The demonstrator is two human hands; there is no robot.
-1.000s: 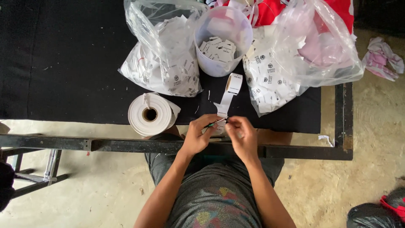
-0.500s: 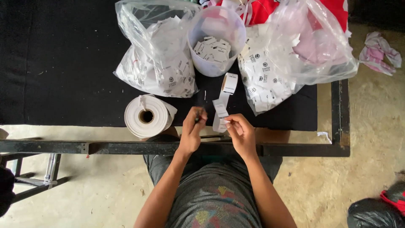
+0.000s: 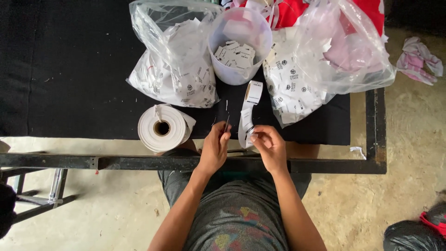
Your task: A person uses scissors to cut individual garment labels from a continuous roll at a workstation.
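The right hand (image 3: 269, 148) is pinching the near end of a white label strip (image 3: 247, 111), whose long axis is running away toward the plastic tub (image 3: 239, 44). The left hand (image 3: 216, 148), just beside the strip, is gripping small scissors (image 3: 226, 124).

The left hand (image 3: 214, 146) grips small scissors (image 3: 226, 124) pointing up over the black table (image 3: 69, 69). The right hand (image 3: 269, 145) pinches a white label strip (image 3: 248, 109) that curls up toward a plastic tub (image 3: 239, 44) of cut labels. A white roll (image 3: 163, 128) lies left of the hands, below one of two clear bags (image 3: 174, 69) flanking the tub.
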